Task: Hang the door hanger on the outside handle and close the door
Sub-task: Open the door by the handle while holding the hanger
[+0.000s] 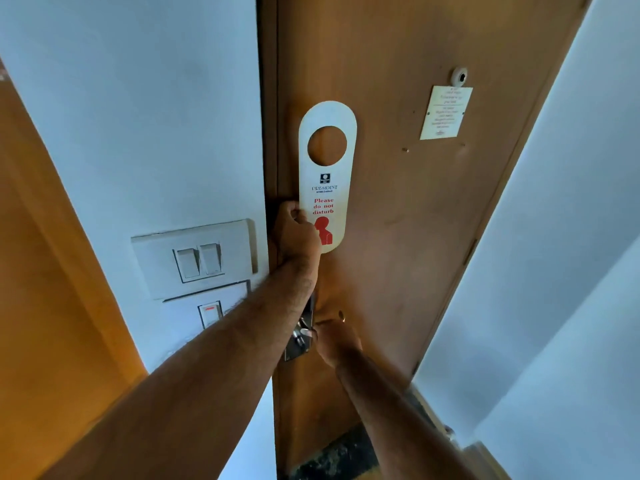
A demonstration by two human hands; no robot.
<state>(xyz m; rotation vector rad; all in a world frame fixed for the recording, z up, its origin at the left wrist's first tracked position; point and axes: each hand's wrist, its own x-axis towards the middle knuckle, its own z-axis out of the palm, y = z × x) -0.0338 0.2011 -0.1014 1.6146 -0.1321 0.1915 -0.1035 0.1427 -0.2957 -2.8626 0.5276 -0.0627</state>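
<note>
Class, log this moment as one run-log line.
left hand: holds door hanger upright | right hand: at door handle | door: shut | hanger: not hung

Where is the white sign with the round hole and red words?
In the head view, the white card door hanger is held upright by the left hand against the brown wooden door, right of the white light switches.

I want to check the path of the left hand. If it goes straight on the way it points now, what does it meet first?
Probably the wooden door: the left hand, holding the door hanger, points at its surface, though depth is unclear.
</note>
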